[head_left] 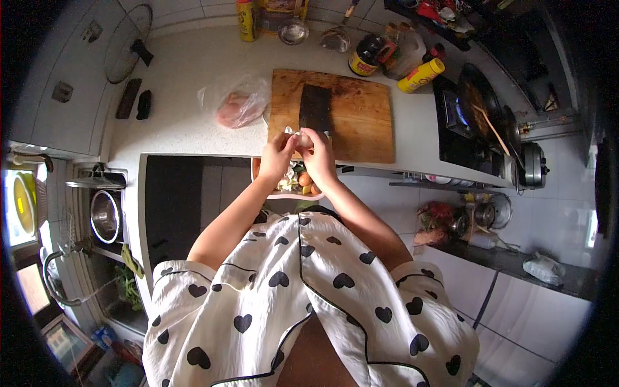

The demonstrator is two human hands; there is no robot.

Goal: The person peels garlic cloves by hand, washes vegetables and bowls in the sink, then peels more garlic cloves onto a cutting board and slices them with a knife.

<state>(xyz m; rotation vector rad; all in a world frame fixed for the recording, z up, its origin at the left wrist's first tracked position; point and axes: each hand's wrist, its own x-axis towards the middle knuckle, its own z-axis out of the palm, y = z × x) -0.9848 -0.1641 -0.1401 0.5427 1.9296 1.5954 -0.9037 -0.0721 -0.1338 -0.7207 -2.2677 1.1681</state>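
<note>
Both of my hands meet over the front edge of a wooden cutting board (364, 116). My left hand (277, 155) and my right hand (316, 155) pinch a small pale, whitish piece (303, 139) between their fingertips; it looks like garlic, though the fingers partly hide it. Below my hands, an open drawer or bin (309, 197) holds pale peelings (288, 180) and orange-brown shells or scraps (305, 178). A cleaver with a dark blade (316, 106) lies on the board. Left of the board sits raw pinkish meat (235, 109) in a clear plastic bag.
At the right, a wok (480, 103) with a wooden spatula stands on the gas stove (451, 129). Behind the board are a dark jar (367, 57) and a yellow bottle (422, 75). A metal bowl (106, 217) is in the sink area at left.
</note>
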